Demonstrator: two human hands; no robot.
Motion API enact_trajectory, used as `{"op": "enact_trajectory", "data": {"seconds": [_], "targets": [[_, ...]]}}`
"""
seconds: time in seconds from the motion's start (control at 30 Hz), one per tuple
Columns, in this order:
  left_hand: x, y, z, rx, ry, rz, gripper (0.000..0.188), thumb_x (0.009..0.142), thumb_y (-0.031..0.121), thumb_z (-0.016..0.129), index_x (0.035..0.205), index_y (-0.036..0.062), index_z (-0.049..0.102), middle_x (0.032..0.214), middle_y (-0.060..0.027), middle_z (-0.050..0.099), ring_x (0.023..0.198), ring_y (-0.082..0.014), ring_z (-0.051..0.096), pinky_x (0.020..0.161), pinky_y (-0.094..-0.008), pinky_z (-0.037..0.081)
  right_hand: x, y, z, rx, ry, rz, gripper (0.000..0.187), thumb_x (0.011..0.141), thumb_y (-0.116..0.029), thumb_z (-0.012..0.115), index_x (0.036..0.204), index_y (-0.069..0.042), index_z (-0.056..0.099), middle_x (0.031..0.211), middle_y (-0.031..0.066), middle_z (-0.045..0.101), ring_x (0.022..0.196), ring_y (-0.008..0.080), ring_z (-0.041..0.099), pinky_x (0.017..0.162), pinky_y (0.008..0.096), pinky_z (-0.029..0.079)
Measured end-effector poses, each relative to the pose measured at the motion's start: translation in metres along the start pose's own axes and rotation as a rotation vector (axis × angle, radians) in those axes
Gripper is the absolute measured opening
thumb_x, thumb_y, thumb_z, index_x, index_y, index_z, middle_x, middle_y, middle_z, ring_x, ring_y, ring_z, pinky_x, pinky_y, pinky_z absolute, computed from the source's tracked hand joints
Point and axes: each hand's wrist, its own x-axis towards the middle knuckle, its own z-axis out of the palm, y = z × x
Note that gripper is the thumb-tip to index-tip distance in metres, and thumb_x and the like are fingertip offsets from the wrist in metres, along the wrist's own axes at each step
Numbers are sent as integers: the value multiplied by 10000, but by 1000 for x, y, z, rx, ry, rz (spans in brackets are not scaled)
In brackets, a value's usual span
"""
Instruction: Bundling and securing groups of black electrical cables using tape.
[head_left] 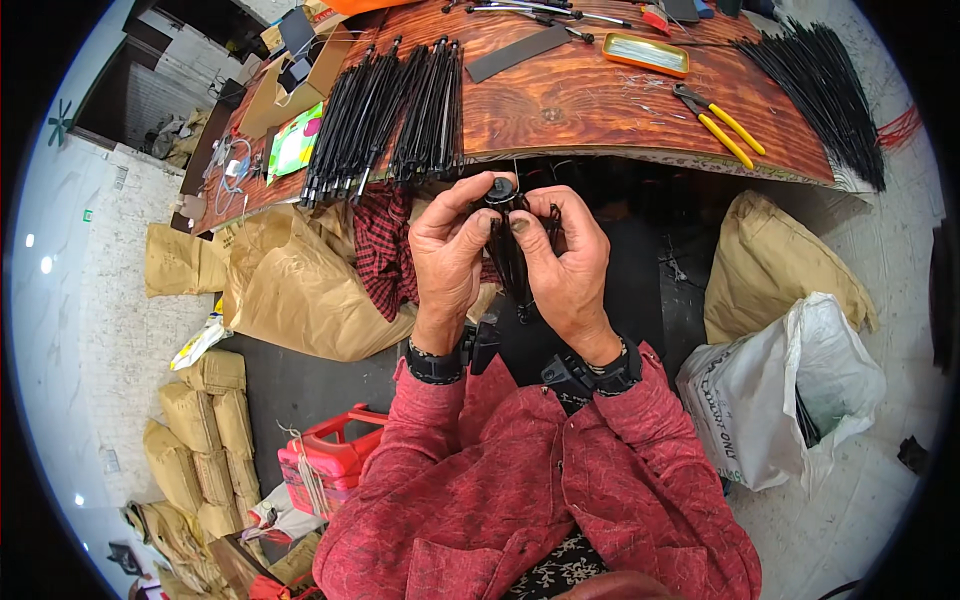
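Observation:
In front of my chest, just off the table's front edge, I hold what looks like a black umbrella frame [512, 262]. A round black hub sits at its top, and thin dark ribs hang down from it. My left hand [455, 245] pinches the hub between thumb and fingers. On the other side, my right hand [568, 258] is closed with its thumb against the ribs just below the hub. A thin wire end sticks up above the hub. The fingers partly cover the joint, so its details are hidden.
On the wooden table [560, 110] lie bundled black rods [375, 120], a grey flat bar [518, 52], a tin of wires [646, 54], yellow-handled pliers [722, 122] and black ribs [822, 95]. Brown sacks [300, 290], a white sack [770, 390] and a red plastic stool [330, 460] stand around me.

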Motion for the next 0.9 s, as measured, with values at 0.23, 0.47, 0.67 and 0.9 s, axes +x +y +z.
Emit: {"op": "enact_trajectory", "data": {"seconds": [0.23, 0.47, 0.67, 0.9], "targets": [[-1, 0, -1, -2, -33, 39, 296, 910, 12, 703, 1196, -30, 638, 1181, -156, 687, 1074, -183, 652, 980, -306, 507, 0, -2, 0, -11, -8, 4, 146, 957, -102, 684, 995, 16, 607, 895, -2, 591, 777, 48, 512, 688, 205, 438], [1, 3, 3, 0, -17, 32, 207, 919, 8, 689, 1118, -22, 642, 1149, -137, 681, 1053, -180, 647, 959, -301, 508, 0, -7, 0, -17, -14, -4, 140, 959, -100, 681, 992, 16, 610, 890, -1, 595, 774, 49, 515, 683, 208, 441], [4, 2, 0, -11, -44, 62, 178, 919, 1, 683, 1092, -14, 642, 1131, -139, 675, 1044, -192, 640, 960, -309, 500, -1, -7, 1, -48, -16, -10, 136, 954, -92, 680, 994, 17, 611, 886, 3, 596, 769, 49, 519, 673, 212, 444], [4, 2, -3, -27, -74, 69, 195, 911, 15, 698, 1097, -12, 645, 1136, -149, 676, 1050, -198, 640, 964, -317, 500, 0, -5, 1, 5, -24, 16, 128, 947, -81, 681, 985, 18, 611, 880, 8, 596, 756, 53, 522, 654, 213, 440]]}}
